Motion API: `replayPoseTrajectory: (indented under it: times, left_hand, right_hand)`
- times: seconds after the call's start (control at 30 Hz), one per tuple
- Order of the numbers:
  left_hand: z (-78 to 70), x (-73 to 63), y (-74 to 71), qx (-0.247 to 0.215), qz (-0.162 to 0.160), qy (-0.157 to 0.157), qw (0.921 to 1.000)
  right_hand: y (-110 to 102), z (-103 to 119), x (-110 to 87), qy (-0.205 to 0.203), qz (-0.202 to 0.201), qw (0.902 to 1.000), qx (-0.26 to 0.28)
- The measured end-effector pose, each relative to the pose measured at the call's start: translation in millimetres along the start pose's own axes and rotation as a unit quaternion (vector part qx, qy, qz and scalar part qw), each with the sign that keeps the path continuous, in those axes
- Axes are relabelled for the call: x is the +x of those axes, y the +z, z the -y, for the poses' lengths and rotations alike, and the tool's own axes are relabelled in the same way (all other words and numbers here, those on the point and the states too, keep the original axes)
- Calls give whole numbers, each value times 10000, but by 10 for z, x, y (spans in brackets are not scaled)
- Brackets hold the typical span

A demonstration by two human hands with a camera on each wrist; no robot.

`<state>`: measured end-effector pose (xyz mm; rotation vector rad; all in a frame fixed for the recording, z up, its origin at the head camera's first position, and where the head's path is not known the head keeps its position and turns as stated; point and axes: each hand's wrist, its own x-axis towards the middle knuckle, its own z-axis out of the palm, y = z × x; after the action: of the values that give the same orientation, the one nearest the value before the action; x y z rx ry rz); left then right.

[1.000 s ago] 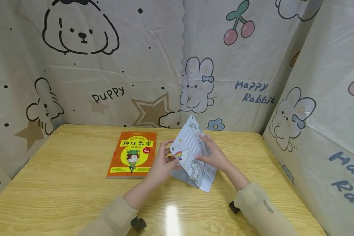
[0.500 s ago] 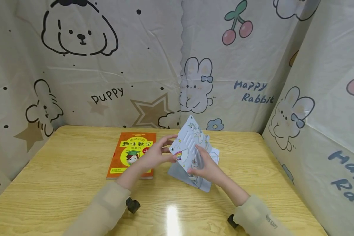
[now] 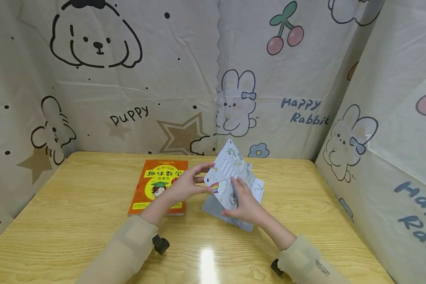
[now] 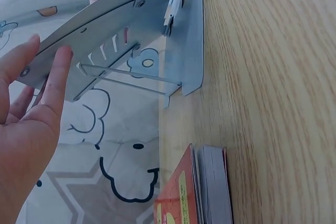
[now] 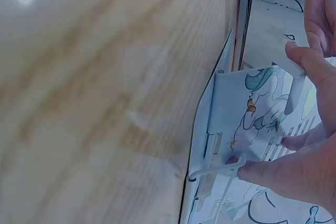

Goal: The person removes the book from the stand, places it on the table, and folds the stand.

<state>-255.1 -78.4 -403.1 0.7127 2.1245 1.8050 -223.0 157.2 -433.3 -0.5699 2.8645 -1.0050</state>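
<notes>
A white metal book stand (image 3: 220,173) with unicorn and rainbow prints stands on the table, its slotted panel tilted over a flat base. My left hand (image 3: 188,184) pinches the panel's left edge, with thumb and fingers at the corner in the left wrist view. My right hand (image 3: 246,203) lies across the panel's lower front, thumb and fingers spread apart. In the right wrist view, the thumb is at one white page clip (image 5: 297,95) and a fingertip at the other page clip (image 5: 212,172). A wire support (image 4: 128,74) runs from panel to base behind.
An orange book (image 3: 138,193) with a cartoon graduate lies left of the stand, partly behind my left forearm. The wooden table (image 3: 92,232) ends against a printed cloth backdrop (image 3: 184,79) at the back and right.
My right hand has moved from the panel's right side to its lower front. My left hand has shifted slightly left, still at the panel's edge. The stand has stayed nearly in place.
</notes>
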Motion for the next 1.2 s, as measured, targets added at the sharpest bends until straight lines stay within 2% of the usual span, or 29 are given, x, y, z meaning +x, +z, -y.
replayPoseTrajectory:
  times: [0.53, 0.93, 1.2]
  left_hand:
    - [-66, -72, 98, -182, -298, -92, 9993]
    - [-125, -140, 233, -259, -708, -113, 9971]
    - [-107, -175, 310, -212, -978, -136, 9949]
  right_hand:
    - [-54, -36, 26, -78, 233, 9997, 65]
    - [-120, -108, 36, -374, 488, 9981, 103]
    - [-146, -153, 61, -602, 663, 9959, 91]
